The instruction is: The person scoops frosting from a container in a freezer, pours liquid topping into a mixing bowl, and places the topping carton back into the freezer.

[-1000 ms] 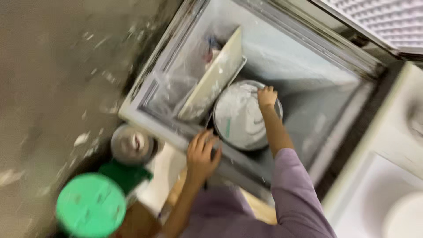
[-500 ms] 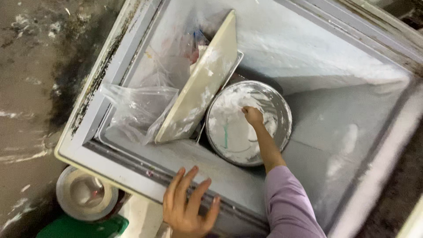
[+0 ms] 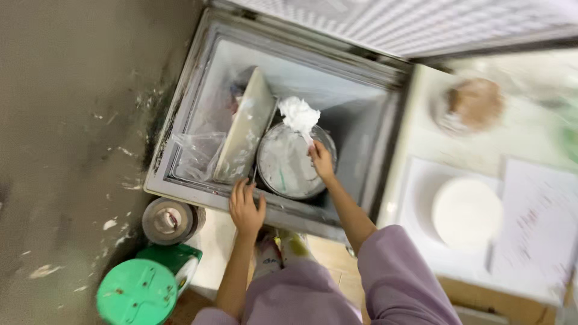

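I look down into an open chest freezer [image 3: 180,186]. My right hand [image 3: 322,159] is inside it, gripping the handle of a scoop heaped with a white frosty lump [image 3: 299,114], lifted just above a round metal tub [image 3: 283,174] coated in white. My left hand [image 3: 245,207] rests flat on the freezer's front rim with fingers spread, holding nothing. A pale flat tray [image 3: 247,129] leans on edge left of the tub, with crumpled clear plastic bags [image 3: 195,153] beside it.
The raised freezer lid [image 3: 421,24] is at the top. On the floor left of my legs sit a round metal tin [image 3: 168,221] and a green-lidded container [image 3: 138,292]. A white counter [image 3: 421,198] at right carries a white round lid [image 3: 466,212], papers and a blurred bowl [image 3: 472,105].
My right hand has lifted out of the tub with a heaped white lump on the scoop. My view has swung right, bringing the counter into sight. The left hand stays on the rim.
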